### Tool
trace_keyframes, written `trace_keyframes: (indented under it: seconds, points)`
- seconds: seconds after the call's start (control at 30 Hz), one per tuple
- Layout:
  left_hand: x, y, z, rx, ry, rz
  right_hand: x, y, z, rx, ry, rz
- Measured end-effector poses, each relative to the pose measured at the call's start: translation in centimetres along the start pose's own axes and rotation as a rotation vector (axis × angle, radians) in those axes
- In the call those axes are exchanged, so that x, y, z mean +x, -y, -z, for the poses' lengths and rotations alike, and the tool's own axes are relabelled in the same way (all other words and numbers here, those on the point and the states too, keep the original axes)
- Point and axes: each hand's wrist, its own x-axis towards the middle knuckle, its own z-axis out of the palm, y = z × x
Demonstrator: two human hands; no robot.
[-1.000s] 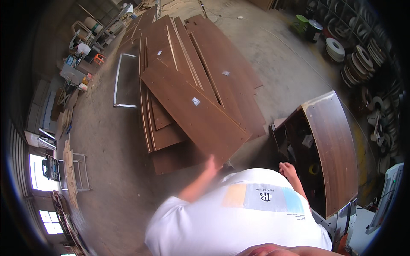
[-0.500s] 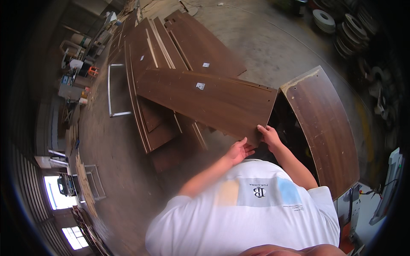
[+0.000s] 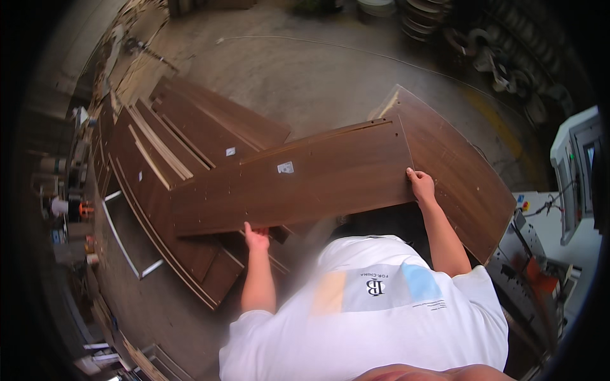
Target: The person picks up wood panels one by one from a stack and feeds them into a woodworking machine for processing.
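Observation:
A long dark-brown wood panel (image 3: 330,178), with a small white label and a few holes near its right end, is held up in front of me. My right hand (image 3: 422,185) grips its right end, the thumb on the upper face and the other fingers mostly hidden. Farther left, my left hand (image 3: 257,237) holds the near long edge from below, its thumb against the edge. Behind the panel's right end, another brown board (image 3: 454,171) lies slanted, partly overlapped by the held one.
Stacks of brown panels (image 3: 210,114) and narrow strips (image 3: 159,140) lie at the left. A metal frame (image 3: 127,238) is on the floor beside them. To the right stands a machine with a screen panel (image 3: 578,168). Rolls of banding (image 3: 426,16) sit at the far right.
My left hand has moved left from the panel's near corner to along its long edge. The held panel has turned, its right end now over the slanted board. My view has swung right.

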Motion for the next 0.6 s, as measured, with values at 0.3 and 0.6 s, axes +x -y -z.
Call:
trace_keyframes:
  seconds: [0.3,0.6]
  points:
    - [-1.9,3.3,-5.0,0.138,0.146,0.234,-2.2,-1.7,5.9,-0.252,-0.475,-0.121]
    - [-3.6,7.6,-12.3,0.321,0.336,0.303,-6.9,-9.5,12.2,-0.171,-0.754,-0.209]
